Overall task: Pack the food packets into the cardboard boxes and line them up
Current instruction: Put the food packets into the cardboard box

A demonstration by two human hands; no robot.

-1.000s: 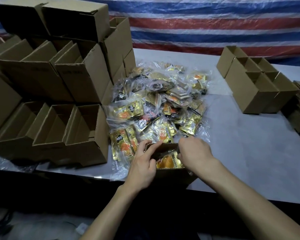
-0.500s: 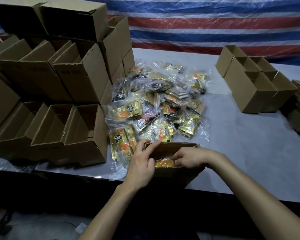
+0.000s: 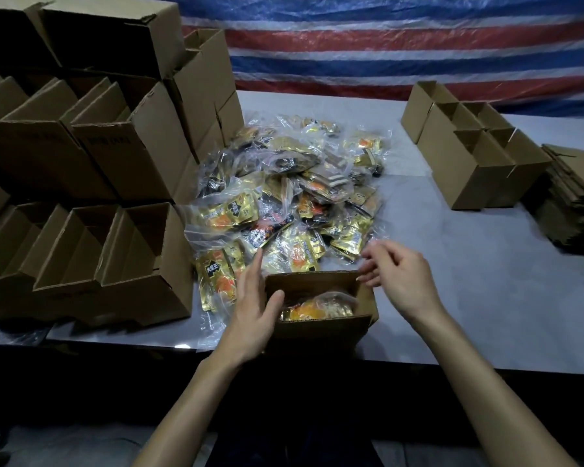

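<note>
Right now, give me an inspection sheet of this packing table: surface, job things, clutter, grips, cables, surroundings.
Surface: pale table, dimly lit.
Job's things: open box at near edge holding a packet; loose packet pile behind it; empty boxes stacked left; second box group far right.
Clutter: flattened cardboard stack at right edge.
Grips: left grip flat against the open box's left wall; right grip loose above its right corner, holding nothing.
Cables: nothing seen.
Surroundings: striped tarp behind the table.
</note>
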